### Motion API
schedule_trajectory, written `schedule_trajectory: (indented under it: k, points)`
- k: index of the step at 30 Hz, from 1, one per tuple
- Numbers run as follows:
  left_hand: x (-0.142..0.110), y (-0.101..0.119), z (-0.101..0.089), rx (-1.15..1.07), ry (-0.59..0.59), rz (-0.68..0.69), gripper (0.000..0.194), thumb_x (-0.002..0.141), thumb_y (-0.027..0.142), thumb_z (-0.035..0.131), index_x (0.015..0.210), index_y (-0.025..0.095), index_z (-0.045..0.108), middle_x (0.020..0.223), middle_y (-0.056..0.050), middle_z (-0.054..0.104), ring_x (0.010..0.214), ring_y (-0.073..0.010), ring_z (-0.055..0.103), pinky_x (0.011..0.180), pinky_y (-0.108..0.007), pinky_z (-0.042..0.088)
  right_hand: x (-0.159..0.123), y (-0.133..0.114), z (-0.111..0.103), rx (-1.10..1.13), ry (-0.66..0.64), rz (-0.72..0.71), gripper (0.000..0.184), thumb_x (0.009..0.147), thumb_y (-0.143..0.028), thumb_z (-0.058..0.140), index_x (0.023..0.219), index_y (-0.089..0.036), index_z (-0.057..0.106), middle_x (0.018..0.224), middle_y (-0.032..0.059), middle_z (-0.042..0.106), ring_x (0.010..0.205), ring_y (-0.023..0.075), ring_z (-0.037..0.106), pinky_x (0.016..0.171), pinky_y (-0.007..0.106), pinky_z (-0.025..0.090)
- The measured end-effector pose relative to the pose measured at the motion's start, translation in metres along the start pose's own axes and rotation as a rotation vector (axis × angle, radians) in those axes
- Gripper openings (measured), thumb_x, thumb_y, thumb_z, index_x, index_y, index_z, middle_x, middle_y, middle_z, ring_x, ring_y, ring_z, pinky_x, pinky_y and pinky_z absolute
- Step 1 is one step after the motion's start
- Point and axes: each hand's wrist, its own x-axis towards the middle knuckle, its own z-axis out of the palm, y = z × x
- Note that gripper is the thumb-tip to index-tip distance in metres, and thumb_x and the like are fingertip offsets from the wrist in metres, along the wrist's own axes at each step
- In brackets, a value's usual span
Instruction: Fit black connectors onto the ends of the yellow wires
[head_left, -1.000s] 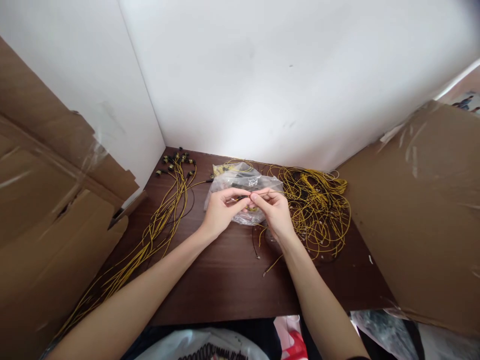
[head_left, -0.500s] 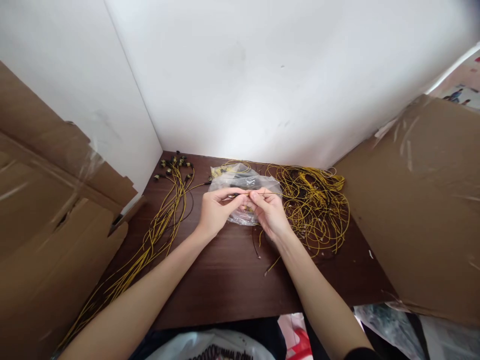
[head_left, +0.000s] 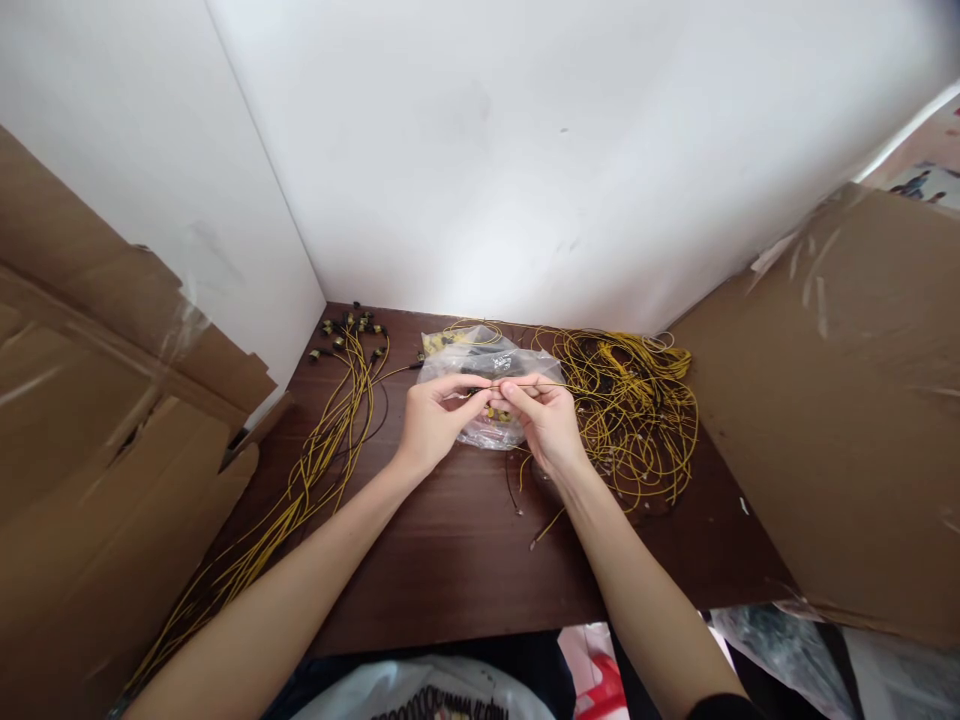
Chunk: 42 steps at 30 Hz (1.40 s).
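Fingertips of my left hand (head_left: 437, 418) pinch a small dark piece, mostly hidden by the fingers, above a clear plastic bag (head_left: 491, 358). Close beside it, my right hand (head_left: 545, 415) is closed in a pinch on a thin wire (head_left: 556, 386) that runs out to the right. The two hands' fingertips nearly touch, and the joint between wire and dark piece is too small to make out. Yellow and dark small parts show inside the bag beneath both hands.
Left on the brown table (head_left: 450, 560) lies a bunch of yellow wires (head_left: 330, 440) with dark-and-yellow ends (head_left: 339, 343). A tangled heap of yellow wires (head_left: 637, 420) sits right. Cardboard panels (head_left: 840, 420) flank both sides. A white bag (head_left: 420, 690) with dark coils is below the front edge.
My right hand has shifted slightly to the right, away from the left fingertips, still pinching the wire. My left hand stays almost in place.
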Motion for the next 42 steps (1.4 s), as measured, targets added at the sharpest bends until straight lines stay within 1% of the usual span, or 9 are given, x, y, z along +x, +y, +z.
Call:
schedule_trajectory:
  k: [4, 9, 17, 21, 25, 29, 31, 34, 42]
  points:
    - [0.001, 0.001, 0.001, -0.047, 0.041, 0.026, 0.023, 0.066, 0.025, 0.072, 0.086, 0.014, 0.069, 0.084, -0.005, 0.070, 0.074, -0.0157, 0.066, 0.069, -0.027, 0.056, 0.000, -0.001, -0.002, 0.001, -0.009, -0.019, 0.017, 0.061, -0.025, 0.079, 0.071, -0.018, 0.068, 0.079, 0.0023, 0.072, 0.068, 0.0117, 0.066, 0.068, 0.025, 0.056]
    - [0.002, 0.003, 0.001, -0.117, 0.096, 0.031, 0.020, 0.066, 0.022, 0.072, 0.084, 0.014, 0.069, 0.083, -0.004, 0.069, 0.068, -0.0129, 0.065, 0.069, -0.026, 0.055, 0.000, -0.002, -0.002, 0.002, -0.029, 0.008, 0.015, 0.063, -0.023, 0.078, 0.073, -0.018, 0.068, 0.076, 0.0011, 0.071, 0.068, 0.0105, 0.065, 0.067, 0.022, 0.054]
    - [0.006, 0.002, -0.004, -0.188, 0.123, 0.033, 0.019, 0.068, 0.022, 0.071, 0.086, 0.015, 0.069, 0.088, -0.006, 0.071, 0.062, -0.0118, 0.062, 0.063, -0.026, 0.053, -0.006, -0.017, -0.009, -0.238, -0.471, 0.218, 0.019, 0.079, -0.034, 0.064, 0.079, -0.016, 0.069, 0.076, 0.0038, 0.069, 0.059, 0.0074, 0.059, 0.049, 0.017, 0.045]
    - [0.007, 0.003, -0.004, -0.220, 0.159, 0.004, 0.020, 0.065, 0.022, 0.072, 0.084, 0.015, 0.070, 0.086, -0.006, 0.071, 0.060, -0.0114, 0.062, 0.063, -0.026, 0.053, -0.011, -0.029, -0.012, -0.154, -0.567, 0.230, 0.018, 0.079, -0.034, 0.063, 0.080, -0.017, 0.068, 0.075, 0.0032, 0.066, 0.056, 0.0089, 0.059, 0.041, 0.017, 0.039]
    - [0.007, 0.000, -0.003, -0.169, 0.158, -0.012, 0.021, 0.066, 0.021, 0.072, 0.087, 0.015, 0.071, 0.082, -0.005, 0.071, 0.059, -0.0105, 0.060, 0.061, -0.023, 0.051, -0.009, -0.030, -0.014, -0.030, -0.320, -0.028, 0.012, 0.079, -0.033, 0.063, 0.076, -0.022, 0.064, 0.067, -0.0019, 0.063, 0.043, 0.0062, 0.049, 0.034, 0.018, 0.031]
    - [0.005, -0.002, -0.003, -0.036, 0.119, 0.032, 0.021, 0.070, 0.023, 0.069, 0.090, 0.017, 0.072, 0.082, -0.003, 0.069, 0.059, -0.0102, 0.059, 0.058, -0.022, 0.050, -0.005, -0.024, -0.011, -0.387, -0.024, -0.344, 0.007, 0.077, -0.028, 0.065, 0.081, -0.023, 0.066, 0.075, -0.0002, 0.066, 0.061, 0.0113, 0.057, 0.058, 0.026, 0.046]
    - [0.004, -0.002, -0.003, 0.012, 0.086, 0.079, 0.021, 0.072, 0.024, 0.067, 0.091, 0.018, 0.072, 0.088, -0.004, 0.069, 0.065, -0.0113, 0.060, 0.060, -0.022, 0.051, -0.005, -0.020, -0.009, -0.659, -0.003, -0.451, 0.008, 0.077, -0.027, 0.065, 0.083, -0.022, 0.068, 0.080, 0.0019, 0.067, 0.073, 0.0147, 0.058, 0.071, 0.030, 0.046]
    - [0.003, -0.001, -0.001, 0.072, 0.036, 0.154, 0.019, 0.073, 0.023, 0.066, 0.090, 0.018, 0.073, 0.087, -0.005, 0.067, 0.075, -0.0135, 0.060, 0.063, -0.022, 0.052, -0.006, -0.015, -0.005, -0.875, -0.051, -0.513, 0.010, 0.080, -0.028, 0.062, 0.085, -0.021, 0.068, 0.081, 0.0023, 0.067, 0.077, 0.0165, 0.057, 0.076, 0.033, 0.044]
    - [0.002, -0.005, 0.002, 0.017, 0.065, 0.090, 0.019, 0.070, 0.023, 0.068, 0.087, 0.016, 0.067, 0.083, -0.004, 0.066, 0.070, -0.0131, 0.061, 0.060, -0.022, 0.052, -0.009, -0.005, -0.001, -0.868, -0.029, -0.462, 0.012, 0.081, -0.027, 0.060, 0.075, -0.018, 0.066, 0.074, 0.0016, 0.066, 0.069, 0.0152, 0.056, 0.070, 0.030, 0.043]
